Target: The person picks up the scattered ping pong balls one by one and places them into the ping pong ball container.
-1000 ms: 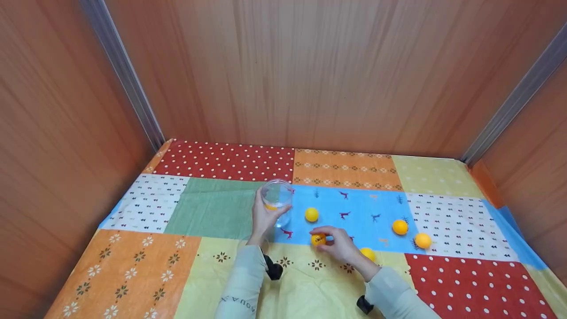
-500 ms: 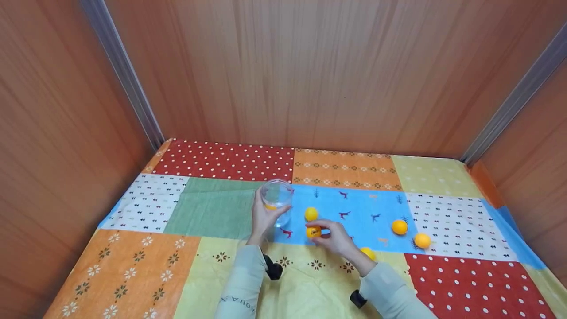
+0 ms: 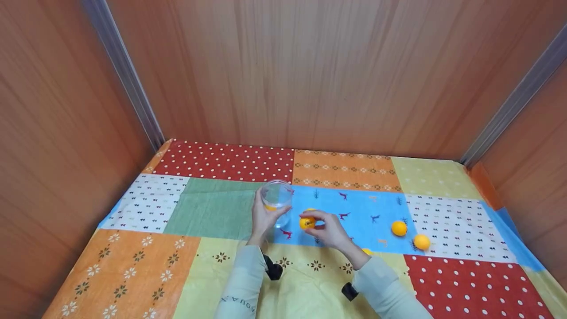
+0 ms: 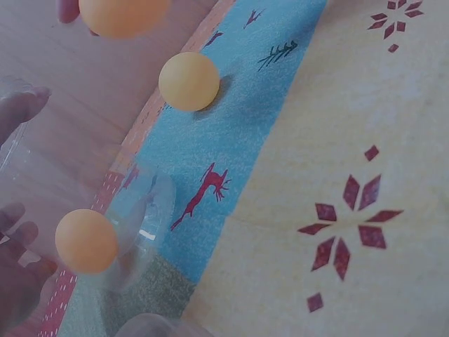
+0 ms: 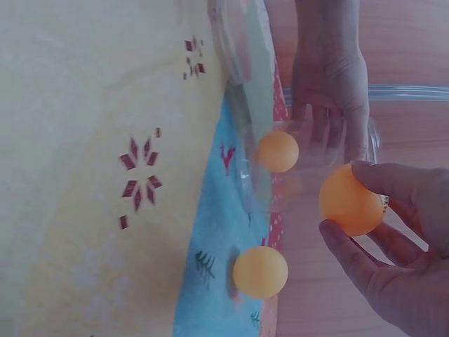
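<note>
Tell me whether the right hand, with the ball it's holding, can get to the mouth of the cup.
Probably yes. The right hand pinches a ball just beside the cup, which the left hand grips from the side, leaving its mouth uncovered. Nothing lies between.

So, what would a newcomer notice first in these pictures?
The right hand pinches an orange ball above the patchwork cloth, beside the clear cup that the left hand grips. One ball already lies inside the cup, and others lie loose to the right.

Head view looks down from afar; both wrist views closely share the cup (image 3: pixel 276 195).
</note>
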